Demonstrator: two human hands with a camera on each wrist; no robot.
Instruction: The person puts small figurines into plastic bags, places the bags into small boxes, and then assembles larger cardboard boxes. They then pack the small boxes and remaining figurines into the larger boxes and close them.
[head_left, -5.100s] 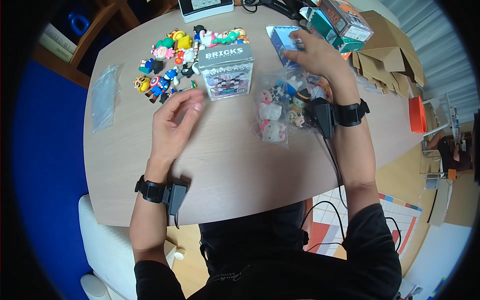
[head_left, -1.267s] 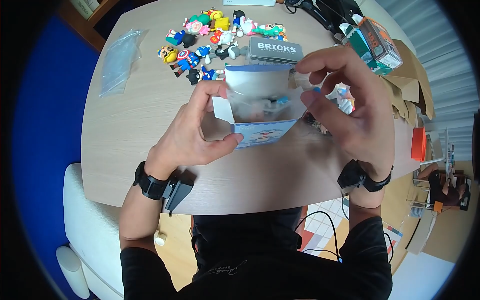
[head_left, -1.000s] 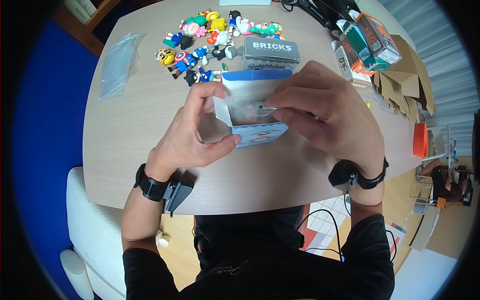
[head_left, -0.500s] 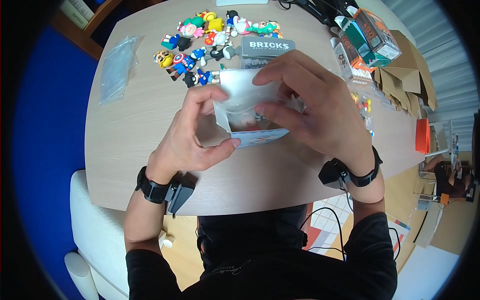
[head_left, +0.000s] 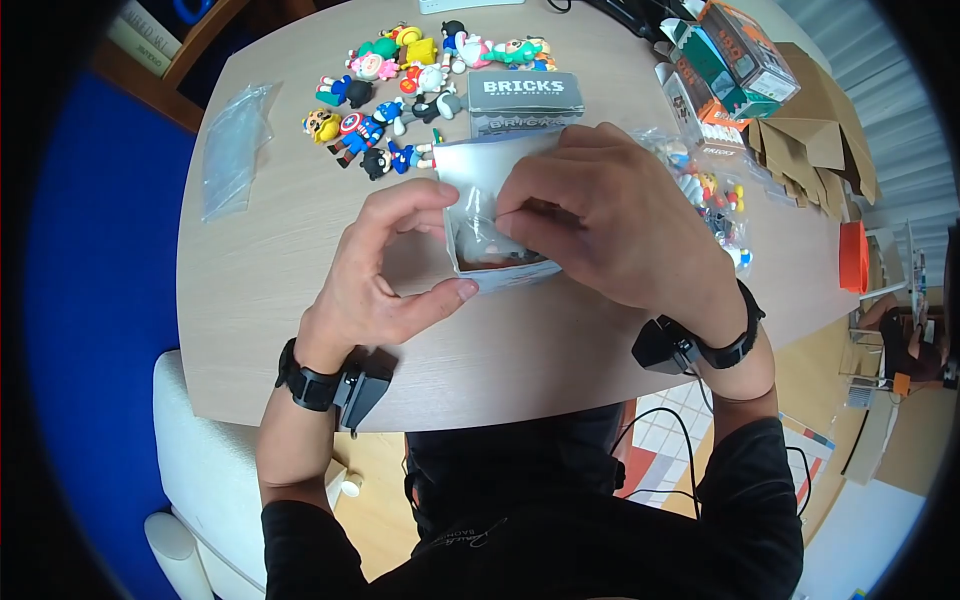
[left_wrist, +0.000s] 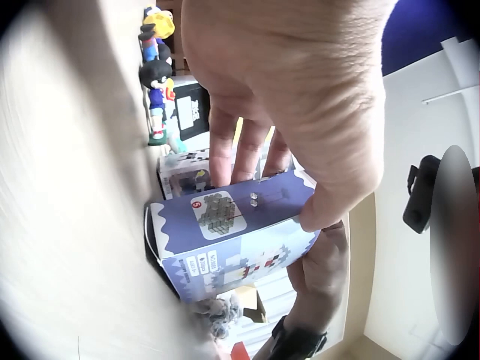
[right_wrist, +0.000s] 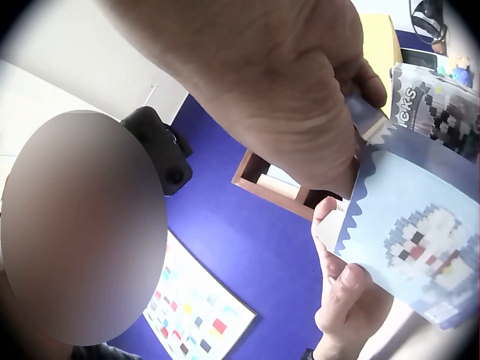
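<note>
A small blue-and-white box (head_left: 505, 281) stands with its top open in front of the person. It shows a pixel-style picture on its side in the right wrist view. My left hand (head_left: 385, 270) grips its left side, the thumb at the near edge and the fingers at the far edge. Over the opening, my right hand (head_left: 620, 220) pinches a clear plastic bag (head_left: 480, 228) between thumb and curled fingers. The bag sits in the box, and its contents are mostly hidden. In the left wrist view the box's purple side (left_wrist: 262, 206) faces the left palm.
Behind stands a grey BRICKS box (head_left: 525, 95), with several toy figures (head_left: 360, 130) to its left. A flat clear bag (head_left: 232, 155) lies far left. Bagged figures (head_left: 715, 205), stacked boxes (head_left: 745, 60) and folded cardboard (head_left: 815, 135) occupy the right side.
The blue box came from the back right to between the hands and was opened; the left hand took hold of it. The right hand moved in from the right to the bag inside.
</note>
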